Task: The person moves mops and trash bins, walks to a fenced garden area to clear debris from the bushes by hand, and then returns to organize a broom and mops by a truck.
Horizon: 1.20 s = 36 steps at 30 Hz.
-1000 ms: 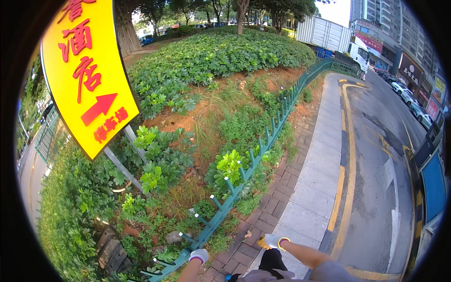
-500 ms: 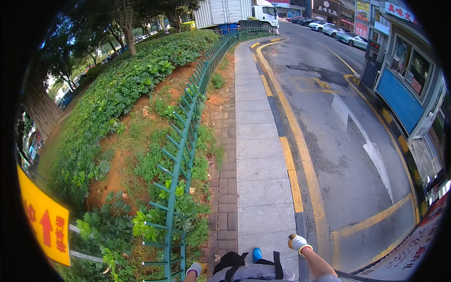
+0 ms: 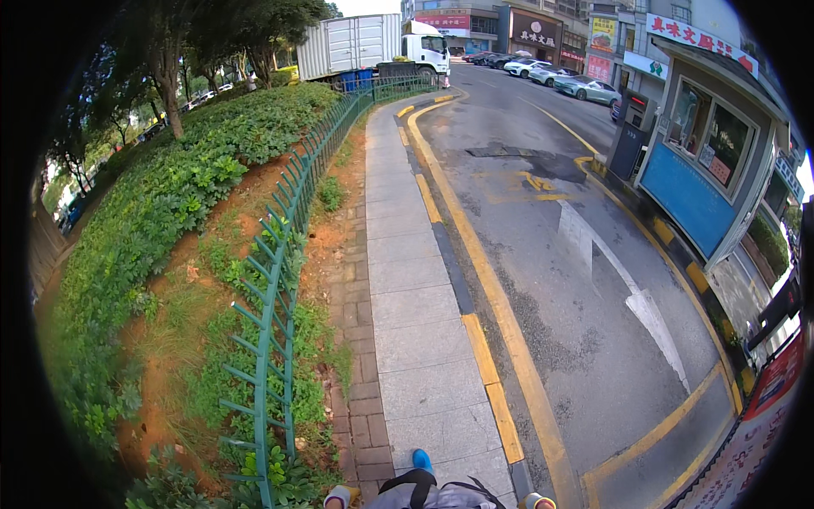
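Note:
At the lower edge, my left hand (image 3: 342, 495) wears a pale work glove with yellowish parts. It hangs by my left side, above the brick strip and nearest to the green metal fence (image 3: 270, 339). My right hand (image 3: 538, 501), gloved likewise, barely shows at the bottom, over the kerb (image 3: 492, 382) painted yellow and black. Fingers of both hands are too small or cut off to read, and I see nothing held. Between them are dark straps over grey clothing (image 3: 432, 495) and the tip of a blue shoe (image 3: 421, 459) on the paving.
A grey slab walkway (image 3: 407, 297) runs ahead between the fence and the road (image 3: 560, 297). Shrubs (image 3: 170, 195) grow left of the fence. On the right stands a blue-and-grey booth (image 3: 691, 195) beside a barrier post (image 3: 632, 140). A white box truck (image 3: 356, 47) is at the far end.
My view has moved forward along the walkway and turned somewhat left to right. My right hand has dropped from beside the kerb to the lower edge. The yellow sign has left the view.

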Each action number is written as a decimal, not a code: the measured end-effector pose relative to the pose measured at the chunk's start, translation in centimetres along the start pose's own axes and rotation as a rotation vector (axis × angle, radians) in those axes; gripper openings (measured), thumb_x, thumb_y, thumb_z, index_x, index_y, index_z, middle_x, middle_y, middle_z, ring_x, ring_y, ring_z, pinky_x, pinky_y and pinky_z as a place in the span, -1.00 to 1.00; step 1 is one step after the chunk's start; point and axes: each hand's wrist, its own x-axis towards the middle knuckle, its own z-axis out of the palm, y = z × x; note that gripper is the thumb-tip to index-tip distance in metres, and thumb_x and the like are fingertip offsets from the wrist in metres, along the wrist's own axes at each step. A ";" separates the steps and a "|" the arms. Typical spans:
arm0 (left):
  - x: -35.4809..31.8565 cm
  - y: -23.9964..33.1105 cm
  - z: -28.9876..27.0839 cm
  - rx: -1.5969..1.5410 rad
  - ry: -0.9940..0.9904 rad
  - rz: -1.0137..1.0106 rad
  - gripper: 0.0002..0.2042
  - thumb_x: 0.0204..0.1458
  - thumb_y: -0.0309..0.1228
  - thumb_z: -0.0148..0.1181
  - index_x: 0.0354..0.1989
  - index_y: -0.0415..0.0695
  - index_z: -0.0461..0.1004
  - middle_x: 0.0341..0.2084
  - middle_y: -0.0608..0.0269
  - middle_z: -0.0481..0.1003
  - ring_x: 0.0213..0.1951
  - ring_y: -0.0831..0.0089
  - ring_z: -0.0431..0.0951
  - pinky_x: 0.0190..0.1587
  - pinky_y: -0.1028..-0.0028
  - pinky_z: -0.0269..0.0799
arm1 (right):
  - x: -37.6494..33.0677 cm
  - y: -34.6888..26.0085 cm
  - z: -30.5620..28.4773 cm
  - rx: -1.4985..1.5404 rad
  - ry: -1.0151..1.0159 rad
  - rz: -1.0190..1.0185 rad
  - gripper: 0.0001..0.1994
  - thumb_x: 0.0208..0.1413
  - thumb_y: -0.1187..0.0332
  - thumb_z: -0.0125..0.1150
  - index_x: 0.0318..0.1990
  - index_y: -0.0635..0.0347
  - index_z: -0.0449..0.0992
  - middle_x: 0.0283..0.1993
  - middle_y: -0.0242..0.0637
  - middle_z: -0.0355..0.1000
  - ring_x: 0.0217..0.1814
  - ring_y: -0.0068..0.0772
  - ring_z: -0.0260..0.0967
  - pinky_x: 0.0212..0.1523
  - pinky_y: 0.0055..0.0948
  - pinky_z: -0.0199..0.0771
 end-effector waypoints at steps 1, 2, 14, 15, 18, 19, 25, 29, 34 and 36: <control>-1.1 3.4 -1.9 0.022 0.030 0.058 -0.56 0.01 -0.01 -0.11 -0.21 -0.12 0.47 -0.33 0.09 0.47 -0.26 0.24 0.44 -0.22 0.27 0.34 | 0.1 -1.4 -2.5 0.057 0.023 0.015 -0.78 -0.14 0.28 0.10 -0.32 0.08 0.56 -0.26 -0.19 0.49 -0.17 -0.22 0.44 -0.18 -0.33 0.41; -2.2 7.1 -3.8 0.061 0.071 0.135 -0.55 -0.01 0.00 -0.10 -0.22 -0.13 0.47 -0.32 0.06 0.47 -0.23 0.22 0.44 -0.19 0.26 0.33 | 0.3 -3.2 -5.3 0.106 0.055 0.026 -0.78 -0.14 0.28 0.10 -0.32 0.09 0.56 -0.26 -0.19 0.49 -0.18 -0.22 0.44 -0.19 -0.32 0.41; 0.2 43.0 -25.4 0.163 0.258 0.325 -0.49 -0.05 0.02 -0.13 -0.21 -0.20 0.46 -0.23 -0.03 0.46 -0.10 0.04 0.43 -0.10 0.15 0.31 | 17.1 -23.1 -33.1 0.053 0.032 0.018 -0.78 -0.17 0.27 0.09 -0.38 0.12 0.57 -0.35 -0.14 0.50 -0.29 -0.21 0.47 -0.31 -0.29 0.41; -0.6 45.4 -26.7 0.145 0.225 0.293 -0.49 -0.05 0.02 -0.13 -0.19 -0.19 0.45 -0.22 -0.02 0.46 -0.10 0.05 0.43 -0.10 0.15 0.31 | 18.6 -24.9 -35.7 0.014 0.014 0.014 -0.78 -0.18 0.27 0.09 -0.38 0.13 0.57 -0.35 -0.14 0.50 -0.30 -0.21 0.47 -0.32 -0.29 0.41; -0.3 52.9 -31.8 0.035 0.159 0.217 -0.48 -0.03 0.03 -0.14 -0.15 -0.18 0.42 -0.20 0.03 0.45 -0.11 0.07 0.43 -0.09 0.17 0.30 | 26.4 -34.1 -47.8 -0.181 0.056 -0.105 -0.77 -0.19 0.27 0.09 -0.40 0.14 0.58 -0.37 -0.13 0.50 -0.33 -0.21 0.48 -0.35 -0.28 0.41; -0.2 55.2 -33.1 0.004 0.134 0.197 -0.48 -0.03 0.04 -0.15 -0.13 -0.18 0.41 -0.20 0.04 0.45 -0.12 0.08 0.43 -0.08 0.17 0.30 | 26.8 -37.8 -52.4 -0.225 0.097 -0.137 -0.77 -0.19 0.27 0.09 -0.40 0.14 0.58 -0.38 -0.12 0.50 -0.34 -0.21 0.48 -0.36 -0.28 0.41; 1.7 67.0 -41.8 -0.151 0.035 0.051 -0.46 -0.01 0.05 -0.17 -0.04 -0.15 0.34 -0.16 0.12 0.44 -0.14 0.12 0.43 -0.07 0.20 0.29 | 31.3 -63.4 -77.6 0.074 0.406 -0.487 -0.72 -0.06 0.34 -0.04 -0.18 0.03 0.51 -0.07 -0.16 0.42 0.04 -0.19 0.34 -0.01 -0.35 0.34; 5.5 72.7 -48.5 -0.234 0.012 -0.028 -0.44 0.01 0.06 -0.19 0.02 -0.13 0.29 -0.13 0.18 0.43 -0.15 0.15 0.42 -0.06 0.22 0.27 | 34.9 -75.8 -88.5 0.196 0.390 -0.642 -0.77 -0.05 0.32 -0.01 -0.25 0.02 0.53 -0.17 -0.19 0.47 -0.06 -0.18 0.39 -0.05 -0.37 0.37; 9.0 85.2 -58.7 -0.330 -0.041 -0.014 -0.39 -0.01 0.13 -0.19 0.07 -0.09 0.25 -0.03 0.23 0.37 -0.09 0.18 0.37 -0.02 0.21 0.20 | 47.1 -75.0 -94.0 -0.399 0.021 -0.263 -0.76 0.03 0.27 -0.02 -0.33 0.19 0.54 -0.33 -0.20 0.51 -0.31 -0.34 0.50 -0.38 -0.40 0.48; 9.2 91.4 -63.9 -0.248 -0.059 0.081 -0.42 -0.02 0.12 -0.18 0.02 -0.08 0.30 -0.08 0.21 0.40 -0.13 0.24 0.41 -0.10 0.20 0.25 | 49.6 -72.9 -94.9 -0.315 0.050 -0.158 -0.72 0.07 0.26 -0.07 -0.29 0.21 0.54 -0.30 -0.18 0.51 -0.29 -0.33 0.49 -0.36 -0.40 0.48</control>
